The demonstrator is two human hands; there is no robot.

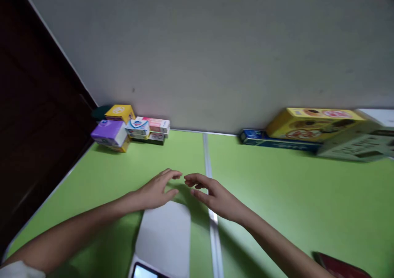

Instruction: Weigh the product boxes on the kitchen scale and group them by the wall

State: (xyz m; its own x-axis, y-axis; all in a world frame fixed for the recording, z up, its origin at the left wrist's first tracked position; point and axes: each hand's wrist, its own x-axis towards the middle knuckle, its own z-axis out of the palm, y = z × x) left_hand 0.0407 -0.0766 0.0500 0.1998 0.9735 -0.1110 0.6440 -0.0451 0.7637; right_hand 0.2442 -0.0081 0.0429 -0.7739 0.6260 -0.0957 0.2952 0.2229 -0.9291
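Both my hands reach forward over a green table [277, 196]. My left hand [156, 190] hovers with fingers loosely spread and slightly curled, holding nothing, just above the far edge of a white sheet [168, 237]. Fingers apart and empty as well, my right hand [212, 196] sits over the metal seam [207, 155] between the two table halves. The fingertips of the two hands nearly meet.
A stack of small boxes, purple [109, 132], yellow [120, 112] and white-pink [154, 126], sits at the far left by the wall. A long yellow box [310, 124] on a blue box [277, 142] lies far right. A dark red object [338, 265] and a phone corner [144, 271] lie near me.
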